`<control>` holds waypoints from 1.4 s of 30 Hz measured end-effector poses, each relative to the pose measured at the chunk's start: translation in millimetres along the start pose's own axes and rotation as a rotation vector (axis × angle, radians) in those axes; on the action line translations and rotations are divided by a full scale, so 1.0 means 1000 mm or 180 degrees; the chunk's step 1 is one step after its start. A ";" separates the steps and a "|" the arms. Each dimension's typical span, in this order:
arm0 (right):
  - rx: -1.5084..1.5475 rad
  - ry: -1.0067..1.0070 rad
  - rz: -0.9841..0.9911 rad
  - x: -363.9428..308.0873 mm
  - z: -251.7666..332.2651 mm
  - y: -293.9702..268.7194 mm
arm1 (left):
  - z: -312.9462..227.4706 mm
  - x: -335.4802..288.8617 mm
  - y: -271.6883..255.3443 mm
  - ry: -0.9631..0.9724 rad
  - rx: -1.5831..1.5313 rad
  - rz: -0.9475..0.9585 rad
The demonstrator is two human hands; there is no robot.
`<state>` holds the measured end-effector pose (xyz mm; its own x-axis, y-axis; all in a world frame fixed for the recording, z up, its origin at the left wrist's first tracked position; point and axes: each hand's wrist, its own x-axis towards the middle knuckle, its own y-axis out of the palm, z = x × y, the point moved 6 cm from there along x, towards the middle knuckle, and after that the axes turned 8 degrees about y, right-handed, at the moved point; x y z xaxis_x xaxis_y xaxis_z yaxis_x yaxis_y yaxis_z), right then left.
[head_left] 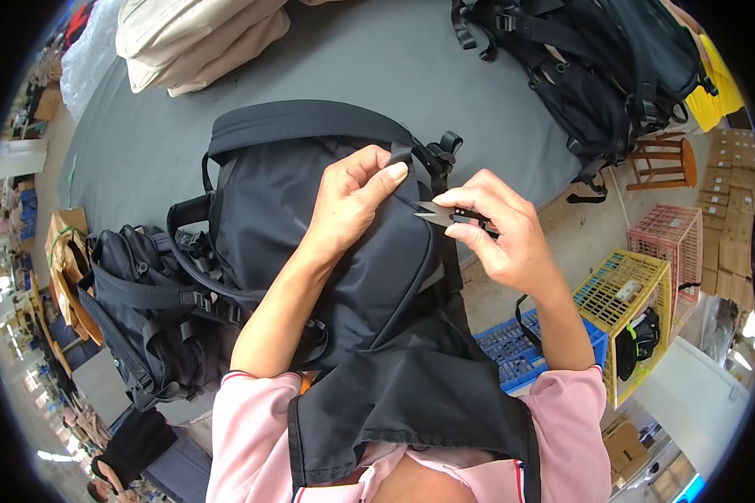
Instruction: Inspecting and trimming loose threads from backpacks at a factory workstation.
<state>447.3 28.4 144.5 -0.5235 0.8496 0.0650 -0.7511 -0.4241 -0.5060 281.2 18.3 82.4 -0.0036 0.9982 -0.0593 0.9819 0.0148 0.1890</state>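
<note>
Containers, left to right: a dark bag (138,277) stands at the left of the table (377,63), its contents hidden. Beige bags (201,46) lie at the far left of the table; black backpacks (612,63) lie at the far right. Beyond the right hand (505,225), a blue crate (495,344) sits partly behind the forearm; its contents cannot be made out. The yellow crate (621,281) beside it contains a black article (644,335) with yellow-green trim. A pink crate (667,230) and stacked cardboard boxes (730,201) follow.

Main workpiece: the black bag (268,197) rests on the table directly before the wearer, its near part by the apron (419,377). A thick padded band (310,119) runs left to right along its far edge. The hands and apron cover part of the bag; its long axis cannot be told.

Left hand (344,205): thumb and curled fingers pinch a short black strap (402,154) at the bag's right edge.

Right hand: thumb and fingers grasp the thread snips (471,220). Long axis of the snips: roughly crosswise, blades pointing left toward the bag's edge, tips slightly parted.
</note>
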 end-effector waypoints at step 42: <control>0.0345 0.0425 -0.0441 -0.027 0.006 0.018 | 0.009 -0.010 -0.008 0.0033 -0.0512 0.0134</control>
<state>445.3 -3.9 138.8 -0.3596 0.9331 0.0094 -0.8548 -0.3254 -0.4043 275.0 7.6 72.9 0.0340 0.9987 -0.0381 0.9382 -0.0188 0.3456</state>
